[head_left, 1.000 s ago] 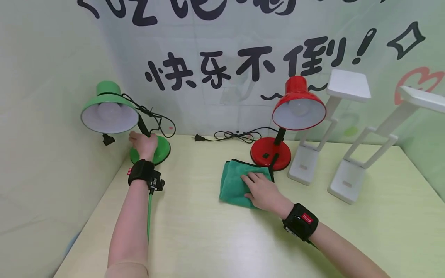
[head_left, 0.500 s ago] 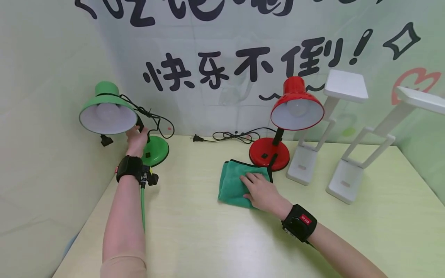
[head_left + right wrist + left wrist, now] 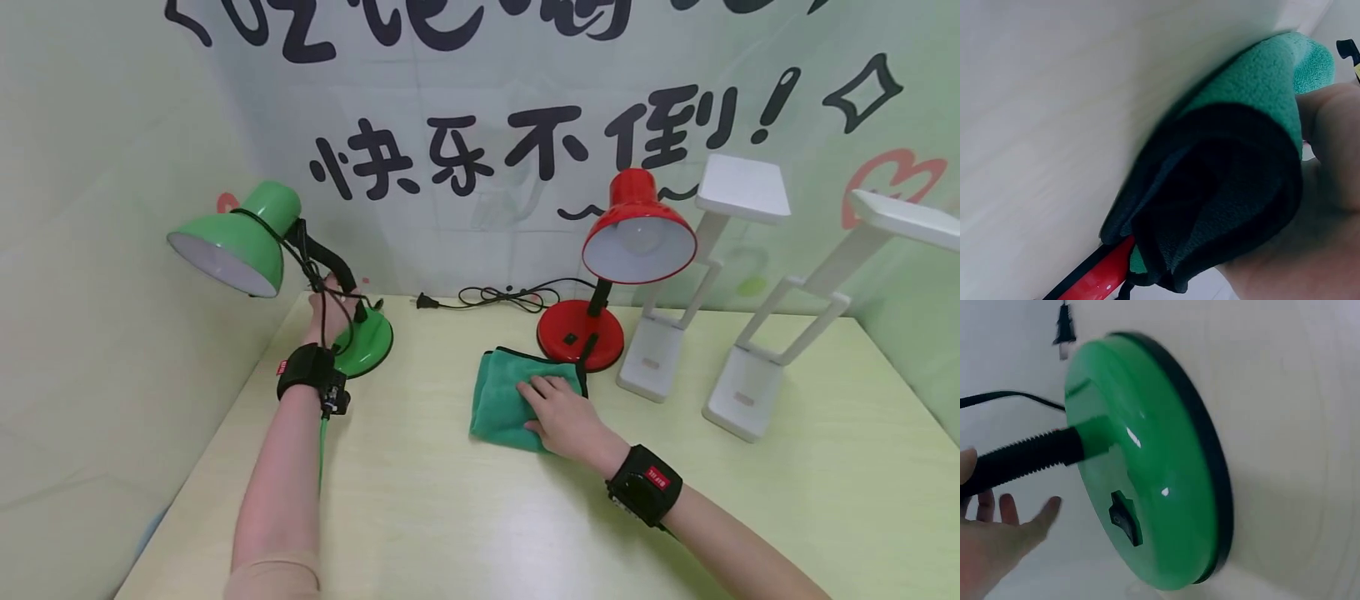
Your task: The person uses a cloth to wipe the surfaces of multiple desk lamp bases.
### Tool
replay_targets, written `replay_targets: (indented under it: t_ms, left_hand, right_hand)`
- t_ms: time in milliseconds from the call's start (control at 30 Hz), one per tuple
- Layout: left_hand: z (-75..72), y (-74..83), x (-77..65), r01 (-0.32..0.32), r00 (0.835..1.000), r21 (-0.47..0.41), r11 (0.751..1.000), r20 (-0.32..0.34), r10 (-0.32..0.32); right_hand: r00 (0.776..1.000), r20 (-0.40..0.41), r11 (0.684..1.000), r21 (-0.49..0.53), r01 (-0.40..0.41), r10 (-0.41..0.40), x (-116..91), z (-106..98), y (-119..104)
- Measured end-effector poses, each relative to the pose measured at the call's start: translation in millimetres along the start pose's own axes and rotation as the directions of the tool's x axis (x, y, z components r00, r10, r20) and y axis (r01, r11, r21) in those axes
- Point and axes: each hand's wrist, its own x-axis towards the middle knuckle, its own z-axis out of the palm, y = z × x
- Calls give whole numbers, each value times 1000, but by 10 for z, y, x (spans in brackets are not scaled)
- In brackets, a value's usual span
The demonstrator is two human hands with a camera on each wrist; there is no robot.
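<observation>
At the left of the head view stands a green desk lamp [image 3: 253,237], its shade facing left and down. My left hand [image 3: 330,310] grips its black neck, which in the left wrist view rises from the round green base [image 3: 1129,481]. There the thumb [image 3: 966,464] lies on one side of the neck, and several fingers show on the other. My right hand [image 3: 573,425] rests on a folded green cloth [image 3: 501,400] with black edging. Its fingers lie loosely bent on top. In the right wrist view the cloth [image 3: 1254,87] bulges and hides the fingertips.
Right of the cloth, a red desk lamp [image 3: 581,329] stands with its coiled black cord [image 3: 498,293] at the wall. Beyond it are two white folding lamps, one nearer the red lamp [image 3: 652,358] and one farther right [image 3: 750,392]. A wall bounds the left side.
The left hand has shifted right and turned the green lamp: its shade now points left, and its base and dangling cord have moved right. Right hand and cloth stay put.
</observation>
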Motion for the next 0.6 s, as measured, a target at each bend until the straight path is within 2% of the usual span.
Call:
replay_targets:
  t_ms: [67,100,133,200,267,333,400,500,567,600]
  left_hand:
    - [90,45,-22,-69,997,27,997,43,68]
    - [113,147,-74,-75,994,10,997,82,74]
    - [147,199,-114,-86,993,12,996,85,85]
    - [204,330,-197,-112,989,86,990,109,103]
    - [261,434,-258,-158,985,196,968,106,139]
    - [353,478,-287,-194,980,258,947,89,176]
    - [443,523,-303,-216,976,284,934,102,195]
    - [599,577,-352,-234,971,243,942,112,212]
    - [694,648,-422,-267,962,240,933,124,243]
    - [748,678,-459,-298,954,259,919,122,276]
  right_hand:
    - [1000,-13,1000,-1,2,-2,-1,12,-1]
    - [1000,-18,1000,-2,3,-3,-1,16,-3]
    - [1000,-24,1000,-6,6,-6,-2,19,-4]
    - [999,-31,1000,-13,9,-9,-5,24,-5]
    - [999,-38,1000,-14,10,-11,-9,26,-6]
    - [999,-44,1000,-13,11,-12,-12,26,-7]
    - [999,-52,1000,-14,14,-15,-11,30,-7]
    - [997,-69,999,-32,29,-31,-5,34,-8]
    - [996,-77,997,-57,50,-54,-1,37,-7]
    - [995,-80,996,-69,61,-67,-1,37,-7]
